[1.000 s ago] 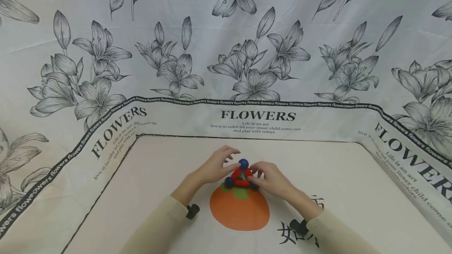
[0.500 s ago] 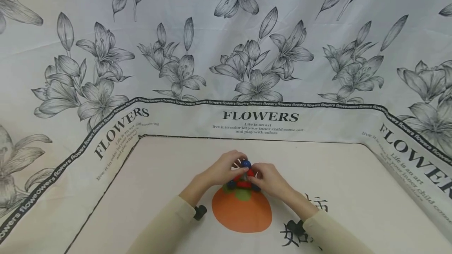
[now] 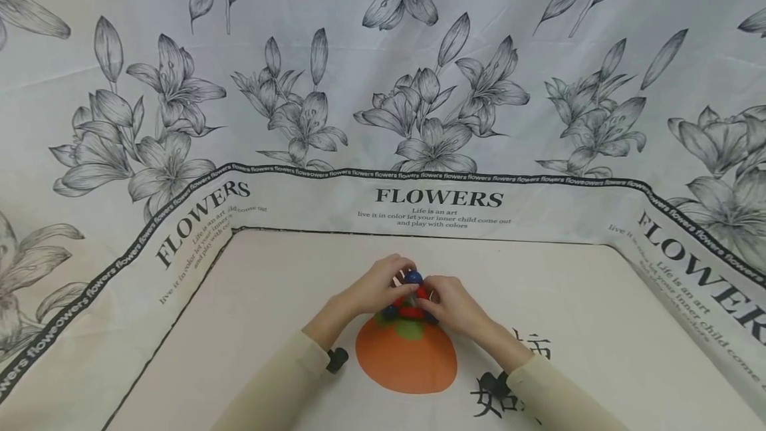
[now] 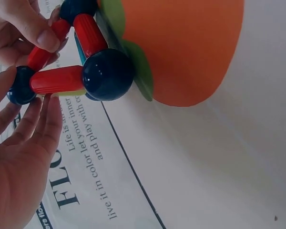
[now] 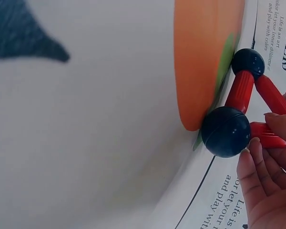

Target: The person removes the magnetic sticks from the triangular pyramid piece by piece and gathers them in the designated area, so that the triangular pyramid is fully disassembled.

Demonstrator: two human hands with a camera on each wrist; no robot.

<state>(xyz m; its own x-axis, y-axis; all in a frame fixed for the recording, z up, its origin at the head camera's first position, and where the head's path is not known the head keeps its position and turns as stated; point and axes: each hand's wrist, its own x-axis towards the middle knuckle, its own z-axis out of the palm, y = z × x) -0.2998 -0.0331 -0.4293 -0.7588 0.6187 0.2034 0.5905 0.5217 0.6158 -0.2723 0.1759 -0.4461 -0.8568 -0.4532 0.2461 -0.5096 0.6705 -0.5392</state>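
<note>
A triangle of red magnetic rods [image 4: 57, 79] and blue balls [image 4: 108, 75] stands at the top of an orange print in the head view. Its upper blue ball [image 3: 413, 277] lies between the thumb and fingers of my left hand [image 3: 374, 288], which pinch it. From the other side my right hand [image 3: 457, 303] grips a red rod [image 5: 267, 135] between thumb and fingers. Behind the triangle, the left wrist view shows a teal rod [image 4: 79, 47] and a yellow piece [image 4: 71, 93], mostly hidden. In the head view, fingers cover much of the rods.
The white tabletop [image 3: 269, 285] carries a printed orange persimmon [image 3: 407, 361] and black characters [image 3: 487, 399] on the right. A flower-patterned cloth [image 3: 335, 132] rises behind and along both sides. Black wrist mounts [image 3: 338, 359] sit at the sleeve cuffs.
Over the last second both hands have closed in on the triangle. My left fingers have come round its upper ball, and my right fingers have taken hold of a rod.
</note>
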